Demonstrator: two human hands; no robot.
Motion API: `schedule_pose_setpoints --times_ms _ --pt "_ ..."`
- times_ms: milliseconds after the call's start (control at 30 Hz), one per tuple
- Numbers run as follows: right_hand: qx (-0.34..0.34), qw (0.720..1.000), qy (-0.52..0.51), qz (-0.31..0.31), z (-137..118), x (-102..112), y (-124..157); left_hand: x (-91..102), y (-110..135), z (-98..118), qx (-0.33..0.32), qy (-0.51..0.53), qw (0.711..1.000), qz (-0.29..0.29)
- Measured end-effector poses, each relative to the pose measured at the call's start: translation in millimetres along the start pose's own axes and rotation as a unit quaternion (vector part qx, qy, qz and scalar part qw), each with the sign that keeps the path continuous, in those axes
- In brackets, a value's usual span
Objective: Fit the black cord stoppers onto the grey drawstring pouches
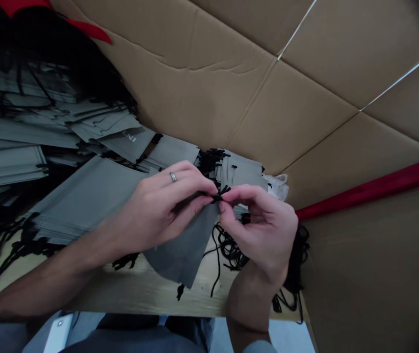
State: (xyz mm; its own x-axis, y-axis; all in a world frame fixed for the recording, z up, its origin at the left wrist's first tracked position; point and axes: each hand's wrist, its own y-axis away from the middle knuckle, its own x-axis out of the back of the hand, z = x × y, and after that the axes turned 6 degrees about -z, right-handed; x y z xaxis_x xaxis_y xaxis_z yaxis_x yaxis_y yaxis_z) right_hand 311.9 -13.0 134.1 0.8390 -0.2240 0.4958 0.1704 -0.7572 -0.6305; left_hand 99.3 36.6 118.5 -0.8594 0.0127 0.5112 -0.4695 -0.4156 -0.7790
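Note:
My left hand [165, 203], with a ring on one finger, is closed on the top edge of a grey fabric pouch [183, 250] that hangs down over the wooden table [136, 291]. My right hand [264, 228] pinches the pouch's black drawstring [221, 193] right beside the left fingertips. The two hands touch at the cord's knot. A loose end of the black cord dangles below the pouch.
Stacks of flat grey pouches [84, 196] fill the left and back of the table. A tangle of black cords [231, 250] lies under my right hand. Cardboard walls [275, 108] rise behind and to the right, with a red strip [371, 189].

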Motion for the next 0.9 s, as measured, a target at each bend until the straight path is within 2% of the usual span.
schedule_pose_setpoints --times_ms 167,300,433,533,700,900 --pt "-0.031 0.998 -0.041 -0.04 -2 4 -1 8.2 1 -4 -0.069 0.025 0.997 -0.035" --pt "-0.038 0.993 -0.058 -0.094 -1 5 -3 14.8 4 -7 -0.091 0.002 0.993 -0.072" --pt "-0.024 0.992 -0.035 -0.12 1 5 -4 15.7 9 -7 -0.098 -0.025 0.991 -0.091" --pt "-0.003 0.993 -0.01 -0.116 -1 3 -4 12.4 11 -7 -0.09 -0.038 0.992 -0.078" --pt "0.023 0.996 0.02 -0.087 -10 -2 -2 7.7 8 -5 -0.073 -0.039 0.996 -0.026" --pt "0.007 0.996 -0.035 -0.08 -11 -4 1 6.1 6 -3 -0.016 0.045 0.999 0.002"
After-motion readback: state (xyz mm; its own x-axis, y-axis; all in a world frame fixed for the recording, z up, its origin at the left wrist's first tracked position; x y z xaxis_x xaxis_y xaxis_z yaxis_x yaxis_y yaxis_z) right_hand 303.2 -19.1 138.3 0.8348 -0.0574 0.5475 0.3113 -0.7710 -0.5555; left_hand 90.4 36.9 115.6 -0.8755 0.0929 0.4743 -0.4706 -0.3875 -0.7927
